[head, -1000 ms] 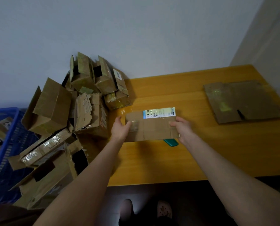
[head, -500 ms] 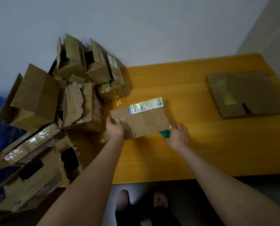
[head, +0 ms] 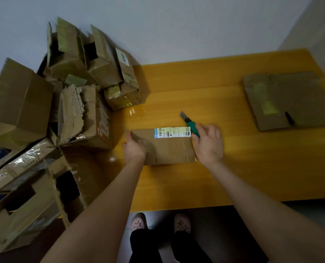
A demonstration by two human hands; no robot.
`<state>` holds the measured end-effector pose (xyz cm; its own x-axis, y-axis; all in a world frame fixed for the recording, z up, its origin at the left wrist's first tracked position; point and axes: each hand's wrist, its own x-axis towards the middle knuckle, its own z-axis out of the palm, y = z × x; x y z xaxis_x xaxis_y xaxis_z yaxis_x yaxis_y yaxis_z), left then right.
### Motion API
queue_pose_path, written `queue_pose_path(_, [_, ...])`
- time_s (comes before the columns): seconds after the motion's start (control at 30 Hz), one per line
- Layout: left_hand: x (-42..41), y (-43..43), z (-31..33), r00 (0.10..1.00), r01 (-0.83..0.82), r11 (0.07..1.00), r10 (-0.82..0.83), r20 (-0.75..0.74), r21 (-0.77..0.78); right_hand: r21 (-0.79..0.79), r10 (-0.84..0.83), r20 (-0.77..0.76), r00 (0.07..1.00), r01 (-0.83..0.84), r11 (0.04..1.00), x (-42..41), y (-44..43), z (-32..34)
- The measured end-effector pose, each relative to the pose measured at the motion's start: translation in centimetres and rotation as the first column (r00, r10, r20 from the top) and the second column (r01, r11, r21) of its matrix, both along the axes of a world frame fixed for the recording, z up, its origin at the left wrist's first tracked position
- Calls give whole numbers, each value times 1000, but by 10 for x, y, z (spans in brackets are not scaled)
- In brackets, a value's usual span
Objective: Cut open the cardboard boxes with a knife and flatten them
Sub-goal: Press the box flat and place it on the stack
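One small cardboard box (head: 169, 149) lies flat near the middle of a yellow wooden tabletop (head: 233, 168), with one white and blue shipping label (head: 172, 132) along its far edge. Two bare hands are in view: the left hand (head: 134, 149) grips the box's left end, and the right hand (head: 208, 143), just beside its right end, holds one knife (head: 191, 126) by the green handle, blade pointing away. The grip is blurred. One sheet of flattened cardboard (head: 290, 99) lies far right. On the left is a pile of boxes (head: 72, 111) – at least seven, opened and torn. A plain pale wall (head: 176, 25) stands behind – two pink clogs (head: 138, 223) show below.
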<state>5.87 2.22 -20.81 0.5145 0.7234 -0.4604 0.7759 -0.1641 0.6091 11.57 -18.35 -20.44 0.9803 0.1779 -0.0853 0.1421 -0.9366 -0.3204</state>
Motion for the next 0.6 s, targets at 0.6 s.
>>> queue_pose_path(0.6, [-12, -13, -63, 646, 751, 448, -651, -399, 486, -233, 454, -185, 872, -487, 842, -6, 73, -50])
